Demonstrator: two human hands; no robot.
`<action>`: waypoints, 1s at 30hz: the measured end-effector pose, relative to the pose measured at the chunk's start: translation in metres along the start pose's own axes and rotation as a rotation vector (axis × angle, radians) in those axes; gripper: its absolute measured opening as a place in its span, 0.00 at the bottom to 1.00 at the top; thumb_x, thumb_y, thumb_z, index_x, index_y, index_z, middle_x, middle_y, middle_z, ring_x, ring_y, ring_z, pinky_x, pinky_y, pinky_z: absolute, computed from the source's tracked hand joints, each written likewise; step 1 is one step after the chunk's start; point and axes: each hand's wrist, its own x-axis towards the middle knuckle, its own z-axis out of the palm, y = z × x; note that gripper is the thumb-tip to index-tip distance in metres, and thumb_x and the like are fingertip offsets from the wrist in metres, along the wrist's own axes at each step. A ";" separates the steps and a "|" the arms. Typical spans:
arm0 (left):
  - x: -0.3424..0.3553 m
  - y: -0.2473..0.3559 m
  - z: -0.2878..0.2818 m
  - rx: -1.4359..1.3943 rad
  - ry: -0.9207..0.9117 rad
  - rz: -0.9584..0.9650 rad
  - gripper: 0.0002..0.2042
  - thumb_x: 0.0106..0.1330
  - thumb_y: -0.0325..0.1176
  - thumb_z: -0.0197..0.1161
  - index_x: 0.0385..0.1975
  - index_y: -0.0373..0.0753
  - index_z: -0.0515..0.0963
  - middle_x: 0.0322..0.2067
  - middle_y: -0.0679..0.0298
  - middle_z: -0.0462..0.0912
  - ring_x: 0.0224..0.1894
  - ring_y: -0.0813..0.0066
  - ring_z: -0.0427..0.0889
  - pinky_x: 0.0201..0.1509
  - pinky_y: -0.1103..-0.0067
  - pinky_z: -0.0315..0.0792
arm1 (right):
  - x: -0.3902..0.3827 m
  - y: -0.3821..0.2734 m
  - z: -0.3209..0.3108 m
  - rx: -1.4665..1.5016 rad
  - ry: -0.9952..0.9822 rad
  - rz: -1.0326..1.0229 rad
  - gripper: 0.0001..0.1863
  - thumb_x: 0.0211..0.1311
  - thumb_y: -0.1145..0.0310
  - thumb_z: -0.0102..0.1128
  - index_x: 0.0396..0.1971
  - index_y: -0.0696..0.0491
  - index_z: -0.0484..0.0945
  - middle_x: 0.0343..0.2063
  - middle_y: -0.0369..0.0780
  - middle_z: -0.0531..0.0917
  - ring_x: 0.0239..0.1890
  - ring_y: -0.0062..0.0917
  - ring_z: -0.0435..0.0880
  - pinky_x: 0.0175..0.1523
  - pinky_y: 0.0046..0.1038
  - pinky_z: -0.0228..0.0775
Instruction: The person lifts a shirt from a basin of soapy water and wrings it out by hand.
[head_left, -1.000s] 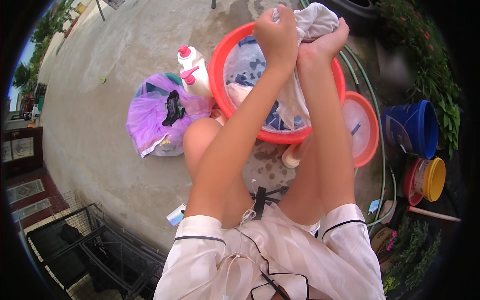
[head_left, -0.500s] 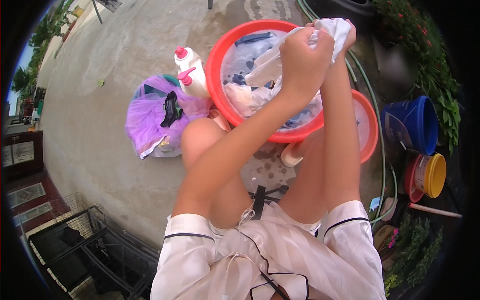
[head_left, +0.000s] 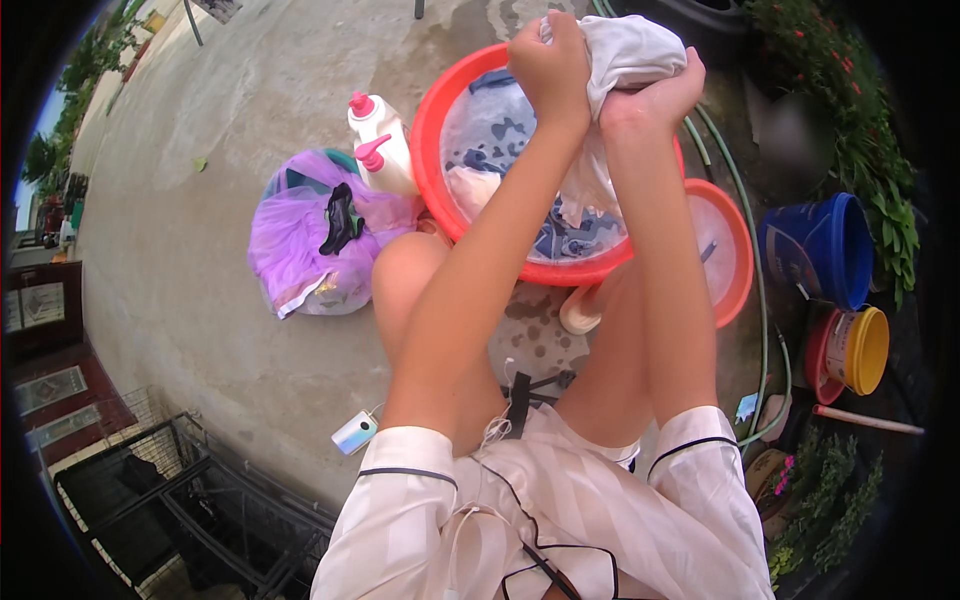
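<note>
A white cloth (head_left: 637,52) is stretched between my two hands above the far side of a large red basin (head_left: 428,165). My left hand (head_left: 552,72) is a fist closed round one end of it. My right hand (head_left: 655,100) is closed on the other end, with part of the cloth bunched over the fingers and hiding some of them. Below, the basin holds sudsy water with dark blue clothes (head_left: 565,238) and a pale garment (head_left: 472,190) in it. Pale fabric also shows between my forearms, but I cannot tell whether it joins the held cloth.
Left of the basin stand a white pump bottle (head_left: 385,150) and a tub heaped with purple tulle (head_left: 290,235). A smaller red basin (head_left: 742,260), green hose (head_left: 752,215), blue bucket (head_left: 815,250) and yellow bucket (head_left: 868,350) are at right. A white device (head_left: 355,432) lies by my left sleeve.
My hands have moved apart, the left one up and to the left, spreading the white cloth between them. The white device by my left sleeve has come into sight.
</note>
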 end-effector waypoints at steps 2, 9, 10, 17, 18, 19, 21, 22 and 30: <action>-0.002 -0.004 0.007 0.027 0.019 0.035 0.16 0.59 0.36 0.52 0.13 0.33 0.64 0.12 0.70 0.66 0.17 0.83 0.59 0.21 0.78 0.57 | -0.003 -0.001 0.002 -0.022 0.005 -0.034 0.25 0.60 0.47 0.33 0.34 0.52 0.73 0.34 0.38 0.78 0.37 0.31 0.78 0.45 0.32 0.70; -0.046 0.021 0.018 0.000 -0.211 0.020 0.15 0.59 0.35 0.53 0.16 0.30 0.70 0.12 0.67 0.70 0.18 0.81 0.64 0.23 0.77 0.60 | 0.065 -0.030 -0.031 -0.172 -0.019 -0.046 0.20 0.55 0.53 0.36 0.26 0.52 0.73 0.28 0.40 0.79 0.30 0.32 0.78 0.37 0.33 0.70; -0.052 0.022 0.017 0.036 -0.232 0.107 0.16 0.58 0.35 0.53 0.15 0.30 0.67 0.11 0.59 0.69 0.16 0.73 0.64 0.22 0.74 0.61 | 0.063 -0.034 -0.032 -0.205 -0.036 -0.042 0.17 0.53 0.56 0.37 0.21 0.51 0.71 0.23 0.40 0.77 0.26 0.32 0.76 0.33 0.33 0.68; -0.053 0.023 0.000 0.149 -0.265 0.132 0.16 0.61 0.36 0.54 0.16 0.30 0.71 0.13 0.67 0.71 0.19 0.83 0.63 0.23 0.79 0.60 | 0.047 -0.019 -0.026 -0.319 0.026 -0.084 0.17 0.54 0.57 0.36 0.16 0.49 0.71 0.17 0.36 0.76 0.22 0.29 0.78 0.28 0.32 0.70; -0.050 0.021 -0.001 0.153 -0.233 0.149 0.16 0.61 0.36 0.54 0.16 0.31 0.70 0.13 0.68 0.69 0.19 0.84 0.62 0.23 0.79 0.59 | 0.046 -0.015 -0.026 -0.336 0.032 -0.102 0.19 0.57 0.55 0.36 0.17 0.49 0.71 0.19 0.36 0.76 0.23 0.29 0.78 0.29 0.31 0.70; -0.045 0.021 -0.001 0.151 -0.235 0.151 0.16 0.61 0.36 0.54 0.16 0.31 0.70 0.13 0.68 0.69 0.19 0.84 0.62 0.23 0.79 0.59 | 0.042 -0.013 -0.023 -0.335 0.032 -0.105 0.19 0.57 0.55 0.36 0.17 0.49 0.71 0.19 0.36 0.76 0.23 0.29 0.78 0.29 0.31 0.70; -0.034 0.021 -0.002 0.017 -0.151 0.093 0.17 0.58 0.35 0.53 0.13 0.29 0.66 0.09 0.58 0.68 0.15 0.73 0.66 0.22 0.72 0.61 | 0.025 -0.004 -0.018 -0.284 -0.002 -0.069 0.22 0.60 0.51 0.33 0.19 0.50 0.72 0.21 0.36 0.78 0.24 0.28 0.78 0.31 0.29 0.70; -0.027 0.019 -0.005 0.020 -0.146 0.095 0.17 0.58 0.35 0.53 0.13 0.29 0.66 0.09 0.58 0.68 0.15 0.73 0.66 0.22 0.72 0.61 | 0.010 0.001 -0.014 -0.238 -0.039 -0.097 0.20 0.61 0.51 0.46 0.23 0.53 0.74 0.24 0.35 0.79 0.25 0.25 0.78 0.33 0.25 0.70; 0.009 0.025 -0.010 -0.257 -0.028 -0.063 0.14 0.61 0.36 0.53 0.14 0.37 0.68 0.16 0.72 0.70 0.18 0.85 0.65 0.21 0.82 0.61 | -0.026 0.016 -0.008 -0.488 -0.425 -0.229 0.15 0.65 0.64 0.48 0.41 0.61 0.71 0.35 0.38 0.76 0.38 0.19 0.74 0.42 0.21 0.65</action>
